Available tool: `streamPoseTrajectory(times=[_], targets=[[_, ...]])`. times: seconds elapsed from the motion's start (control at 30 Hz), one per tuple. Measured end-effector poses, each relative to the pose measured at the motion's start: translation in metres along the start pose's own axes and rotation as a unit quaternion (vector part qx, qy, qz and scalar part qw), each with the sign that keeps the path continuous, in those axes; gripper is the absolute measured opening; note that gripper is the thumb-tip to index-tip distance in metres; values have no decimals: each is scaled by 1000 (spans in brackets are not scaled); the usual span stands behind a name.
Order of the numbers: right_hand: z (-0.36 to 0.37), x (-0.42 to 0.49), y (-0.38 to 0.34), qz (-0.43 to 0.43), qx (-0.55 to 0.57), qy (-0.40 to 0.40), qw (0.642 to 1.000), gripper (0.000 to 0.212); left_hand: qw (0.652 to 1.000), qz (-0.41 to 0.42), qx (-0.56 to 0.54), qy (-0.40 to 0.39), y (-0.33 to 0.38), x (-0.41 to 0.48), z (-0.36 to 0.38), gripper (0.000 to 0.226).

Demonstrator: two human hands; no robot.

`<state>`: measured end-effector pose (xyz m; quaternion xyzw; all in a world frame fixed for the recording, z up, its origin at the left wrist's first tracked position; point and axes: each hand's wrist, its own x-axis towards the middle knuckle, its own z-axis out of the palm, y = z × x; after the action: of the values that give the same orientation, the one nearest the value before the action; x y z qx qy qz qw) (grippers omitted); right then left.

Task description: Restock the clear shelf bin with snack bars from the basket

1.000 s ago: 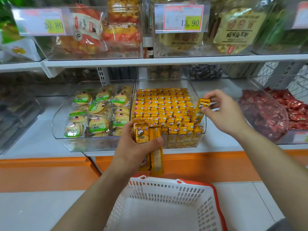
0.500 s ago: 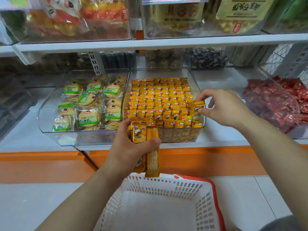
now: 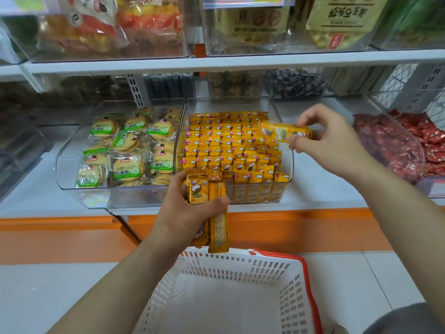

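Shop, snack aisle. Landmark: clear shelf bin (image 3: 231, 106) packed with rows of identical yellow snack bars (image 3: 228, 145). Left of bin: twin bin (image 3: 72, 141) of wrapped round biscuits (image 3: 127, 143). Right of bin: heap of red-wrapped sweets (image 3: 385, 145). Above bin: white shelf board (image 3: 240, 61) carrying more clear bins of bagged snacks (image 3: 342, 22), price label (image 3: 248, 1) on front, mostly cut off. Behind bin, leftward: slotted metal upright (image 3: 134, 88). Below bin: orange base strip (image 3: 301, 227), white plastic shopping basket (image 3: 240, 263) with red rim.
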<state>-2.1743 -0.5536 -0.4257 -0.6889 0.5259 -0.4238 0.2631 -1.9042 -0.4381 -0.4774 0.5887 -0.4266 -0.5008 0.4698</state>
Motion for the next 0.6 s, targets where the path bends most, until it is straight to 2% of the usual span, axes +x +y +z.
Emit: streamPoseTrajectory(times=[0.07,0.1,0.17,0.23,0.27,0.33,0.4,0.47,0.53,0.6], targets=[[6,-7,-1,101,151,-6,983,29,1000,-5,-6,-1,1,0,1,97],[9,-9,-2,156,240,-16,958,27,1000,-6,-7,-1,1,0,2,98],[13,-9,-4,242,398,-33,884,18,1000,-7,-8,0,1,1,4,99],[14,-8,-8,283,503,-61,814,9,1000,-7,-9,0,1,1,5,99],[15,-7,-9,290,534,-76,791,14,1000,-8,-11,0,1,0,5,99],[17,-8,-11,281,554,-108,776,24,1000,-11,-12,0,1,0,4,100],[19,-9,-12,262,547,-144,782,34,1000,-12,-11,2,1,0,3,100],[20,-8,-11,233,512,-141,815,32,1000,-13,-12,1,1,0,2,100],[19,-5,-7,185,389,-87,898,30,1000,-14,-14,0,1,0,2,99],[15,0,0,112,197,-22,974,38,1000,-15,-14,-2,0,0,2,98]])
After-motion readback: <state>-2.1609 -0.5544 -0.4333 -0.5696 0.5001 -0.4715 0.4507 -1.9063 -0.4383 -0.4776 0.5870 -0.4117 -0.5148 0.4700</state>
